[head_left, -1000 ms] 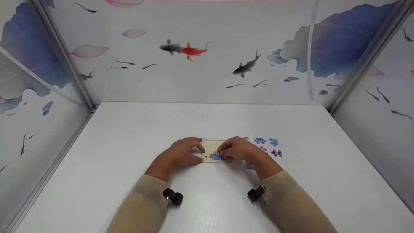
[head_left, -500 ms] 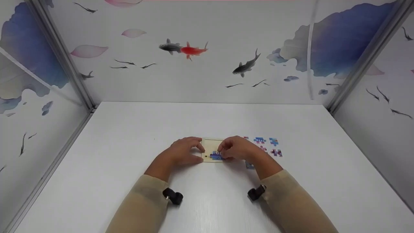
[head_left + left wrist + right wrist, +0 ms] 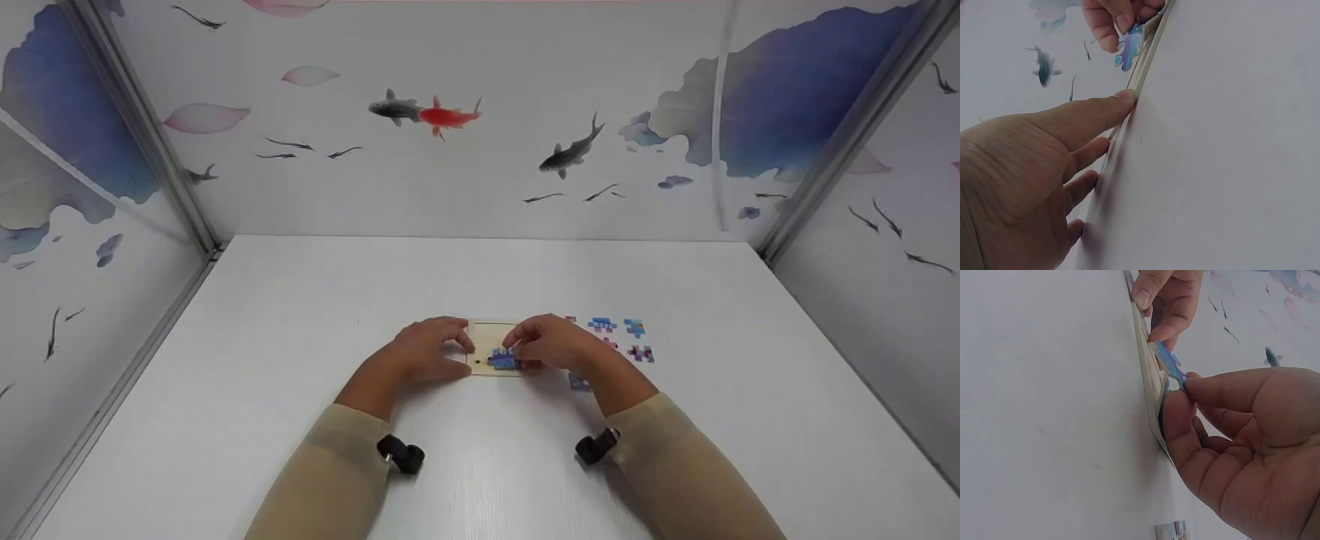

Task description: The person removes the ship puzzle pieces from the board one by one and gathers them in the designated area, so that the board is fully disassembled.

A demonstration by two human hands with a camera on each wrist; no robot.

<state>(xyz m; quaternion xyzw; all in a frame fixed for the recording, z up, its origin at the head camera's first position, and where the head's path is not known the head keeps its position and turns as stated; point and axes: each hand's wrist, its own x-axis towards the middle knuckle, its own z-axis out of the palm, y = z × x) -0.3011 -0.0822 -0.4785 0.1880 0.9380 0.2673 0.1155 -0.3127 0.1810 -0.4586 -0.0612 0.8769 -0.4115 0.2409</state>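
A pale wooden puzzle tray lies on the table between both hands. My left hand holds its left end; in the left wrist view the thumb lies on the near edge and the other fingers reach along the left end. My right hand is over the tray's right part, pinching a blue and purple jigsaw piece between thumb and index finger. That piece is tilted above the tray floor. In the head view, blue puzzle pieces show beside the right fingertips, which partly cover them.
Several loose jigsaw pieces lie on the white table to the right of the tray, some partly behind the right hand and wrist. Printed wall panels stand at the back and both sides.
The right fingertips and the jigsaw piece have shifted very slightly over the tray. My left hand and the tray stay in place.
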